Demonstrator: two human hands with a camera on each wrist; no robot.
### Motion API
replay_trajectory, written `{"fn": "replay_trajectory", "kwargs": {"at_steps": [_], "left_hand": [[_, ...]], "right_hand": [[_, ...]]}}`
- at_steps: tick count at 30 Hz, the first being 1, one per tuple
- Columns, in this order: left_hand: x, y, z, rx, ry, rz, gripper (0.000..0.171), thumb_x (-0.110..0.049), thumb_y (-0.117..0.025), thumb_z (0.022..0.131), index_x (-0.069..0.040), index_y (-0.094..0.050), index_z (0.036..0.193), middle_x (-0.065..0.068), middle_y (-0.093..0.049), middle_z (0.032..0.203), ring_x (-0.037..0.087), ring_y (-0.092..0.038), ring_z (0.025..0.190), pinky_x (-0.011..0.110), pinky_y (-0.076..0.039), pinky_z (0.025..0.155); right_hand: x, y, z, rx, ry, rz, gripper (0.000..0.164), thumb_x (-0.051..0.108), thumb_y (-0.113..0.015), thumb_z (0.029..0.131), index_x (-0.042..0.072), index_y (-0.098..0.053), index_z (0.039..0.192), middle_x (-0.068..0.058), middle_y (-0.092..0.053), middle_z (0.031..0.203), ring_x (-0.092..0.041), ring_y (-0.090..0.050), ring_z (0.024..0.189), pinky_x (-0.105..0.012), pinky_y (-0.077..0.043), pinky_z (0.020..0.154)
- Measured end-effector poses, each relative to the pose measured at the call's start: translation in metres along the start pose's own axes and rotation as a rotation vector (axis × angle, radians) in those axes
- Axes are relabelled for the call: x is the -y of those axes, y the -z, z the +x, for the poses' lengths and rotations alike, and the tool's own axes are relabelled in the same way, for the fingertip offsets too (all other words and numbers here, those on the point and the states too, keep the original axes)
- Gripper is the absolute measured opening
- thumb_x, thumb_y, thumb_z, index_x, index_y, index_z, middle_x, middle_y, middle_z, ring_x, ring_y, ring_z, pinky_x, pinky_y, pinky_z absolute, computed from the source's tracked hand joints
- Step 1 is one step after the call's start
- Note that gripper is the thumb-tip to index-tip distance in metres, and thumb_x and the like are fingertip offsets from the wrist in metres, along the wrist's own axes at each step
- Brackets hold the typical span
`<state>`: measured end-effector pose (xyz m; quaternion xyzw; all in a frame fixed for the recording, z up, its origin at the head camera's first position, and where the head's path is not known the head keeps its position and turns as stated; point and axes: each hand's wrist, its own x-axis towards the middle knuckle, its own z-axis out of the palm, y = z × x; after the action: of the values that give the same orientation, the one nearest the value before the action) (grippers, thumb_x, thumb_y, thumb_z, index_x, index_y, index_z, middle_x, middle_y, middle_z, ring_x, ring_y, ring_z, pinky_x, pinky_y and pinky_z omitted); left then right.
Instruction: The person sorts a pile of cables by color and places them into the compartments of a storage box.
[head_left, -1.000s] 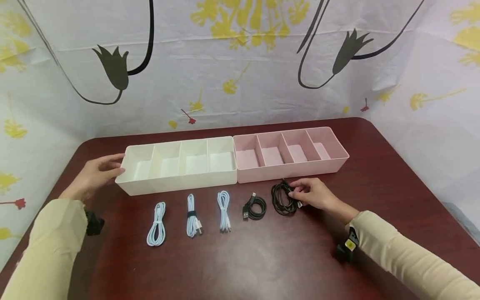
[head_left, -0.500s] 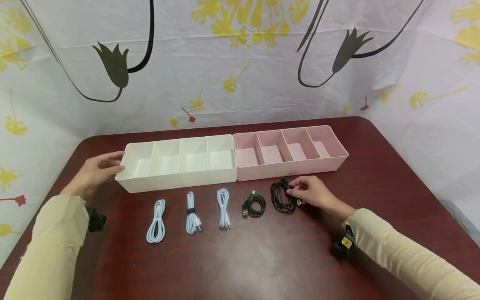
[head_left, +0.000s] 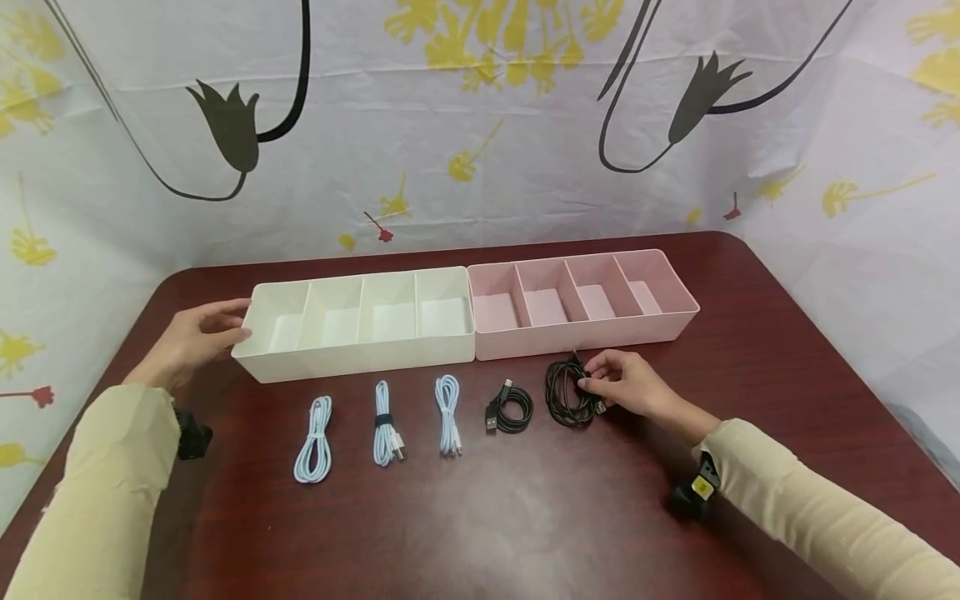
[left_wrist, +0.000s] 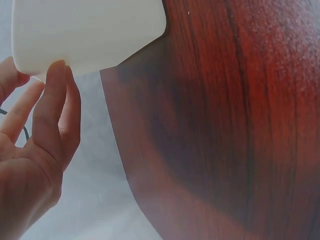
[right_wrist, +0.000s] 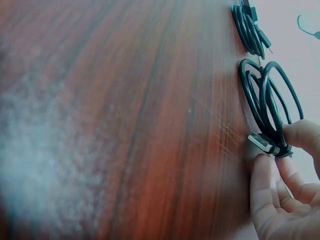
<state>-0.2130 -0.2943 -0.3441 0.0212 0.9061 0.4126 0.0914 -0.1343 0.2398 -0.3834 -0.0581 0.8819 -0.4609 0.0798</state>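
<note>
My left hand (head_left: 193,337) touches the left end wall of a white four-slot organizer box (head_left: 360,364), thumb and fingers apart. The left wrist view has its fingers (left_wrist: 56,95) extended against the box's end. With thumb and fingers, my right hand (head_left: 633,385) pinches the tied end of a coiled black USB cable (head_left: 561,398) in front of the pink organizer box (head_left: 585,337). In the right wrist view this cable's loops (right_wrist: 267,95) stand out beyond the fingers, and its metal plug (right_wrist: 260,143) shows near the fingertips. Whether the coil still touches the table cannot be told.
Left of the held coil lies a smaller black USB cable (head_left: 514,411). Three bundled pale-blue cables (head_left: 447,414) lie in a row in front of the white box. The dark wooden table (head_left: 480,533) meets a patterned cloth (head_left: 480,183) at the back.
The head view has tilted slightly. My right hand and the black USB cable have shifted very slightly to the right. My left hand stays at the white box's end.
</note>
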Motion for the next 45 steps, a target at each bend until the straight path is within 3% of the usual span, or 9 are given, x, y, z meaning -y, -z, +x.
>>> {"fn": "replay_trajectory", "kwargs": {"at_steps": [6, 15, 23, 26, 30, 33, 37, 45], "left_hand": [[0.001, 0.001, 0.000, 0.002, -0.006, -0.015, 0.063, -0.030, -0.055, 0.087, -0.004, -0.029, 0.138, 0.019, -0.043, 0.116, 0.017, -0.046, 0.093, 0.020, -0.047, 0.066], [-0.001, -0.001, -0.001, -0.008, -0.001, 0.011, 0.061, -0.031, -0.053, 0.088, -0.005, -0.029, 0.138, 0.021, -0.043, 0.117, 0.030, -0.043, 0.101, 0.028, -0.047, 0.069], [-0.003, -0.003, -0.005, -0.005, 0.007, -0.001, 0.060, -0.029, -0.052, 0.089, -0.005, -0.027, 0.139, 0.024, -0.041, 0.119, 0.033, -0.042, 0.103, 0.038, -0.047, 0.076], [-0.001, -0.003, -0.005, -0.011, 0.003, -0.016, 0.061, -0.031, -0.052, 0.089, -0.005, -0.027, 0.139, 0.023, -0.042, 0.119, 0.032, -0.043, 0.102, 0.037, -0.047, 0.076], [0.003, -0.003, -0.003, -0.030, -0.001, -0.026, 0.062, -0.033, -0.055, 0.087, -0.009, -0.030, 0.138, 0.017, -0.044, 0.116, 0.019, -0.048, 0.095, 0.028, -0.048, 0.071], [0.036, -0.004, 0.018, -0.061, -0.005, -0.043, 0.065, -0.044, -0.059, 0.081, -0.021, -0.035, 0.137, 0.012, -0.046, 0.114, 0.017, -0.049, 0.094, 0.027, -0.049, 0.070], [0.078, -0.005, 0.042, -0.086, -0.008, -0.073, 0.068, -0.056, -0.060, 0.073, -0.034, -0.038, 0.134, 0.008, -0.047, 0.115, 0.025, -0.048, 0.100, 0.033, -0.049, 0.073], [0.078, -0.005, 0.041, -0.093, -0.005, -0.086, 0.069, -0.057, -0.060, 0.073, -0.033, -0.039, 0.133, 0.008, -0.046, 0.114, 0.025, -0.047, 0.100, 0.032, -0.049, 0.073]], "right_hand": [[0.000, 0.003, -0.003, 0.012, -0.006, 0.027, 0.026, 0.008, -0.065, 0.079, -0.009, -0.052, 0.094, -0.011, -0.054, 0.081, -0.015, -0.053, 0.063, -0.027, -0.049, 0.053], [0.000, 0.004, -0.006, 0.014, -0.027, 0.078, 0.029, 0.008, -0.067, 0.077, -0.009, -0.051, 0.095, -0.011, -0.055, 0.079, -0.013, -0.054, 0.060, -0.028, -0.050, 0.054], [0.001, 0.007, -0.009, 0.044, -0.046, 0.110, 0.043, 0.010, -0.066, 0.079, -0.011, -0.047, 0.111, -0.014, -0.055, 0.086, -0.012, -0.056, 0.068, -0.027, -0.051, 0.059], [0.001, 0.007, -0.009, 0.062, -0.045, 0.126, 0.045, 0.010, -0.064, 0.080, -0.013, -0.047, 0.114, -0.015, -0.055, 0.088, -0.012, -0.056, 0.070, -0.027, -0.051, 0.060], [0.001, 0.007, -0.010, 0.077, -0.045, 0.141, 0.042, 0.011, -0.063, 0.081, -0.014, -0.048, 0.112, -0.015, -0.055, 0.089, -0.010, -0.056, 0.072, -0.028, -0.051, 0.061], [0.002, 0.008, -0.011, 0.088, -0.041, 0.150, 0.040, 0.012, -0.062, 0.082, -0.012, -0.050, 0.111, -0.013, -0.054, 0.087, -0.010, -0.055, 0.072, -0.029, -0.052, 0.061], [0.004, 0.008, -0.011, 0.102, -0.037, 0.169, 0.038, 0.012, -0.062, 0.082, -0.010, -0.050, 0.111, -0.011, -0.054, 0.086, -0.010, -0.054, 0.072, -0.030, -0.051, 0.061], [0.008, 0.007, -0.012, 0.108, -0.053, 0.174, 0.036, 0.014, -0.062, 0.083, -0.007, -0.049, 0.109, -0.011, -0.051, 0.089, -0.011, -0.052, 0.073, -0.031, -0.050, 0.059]]}}
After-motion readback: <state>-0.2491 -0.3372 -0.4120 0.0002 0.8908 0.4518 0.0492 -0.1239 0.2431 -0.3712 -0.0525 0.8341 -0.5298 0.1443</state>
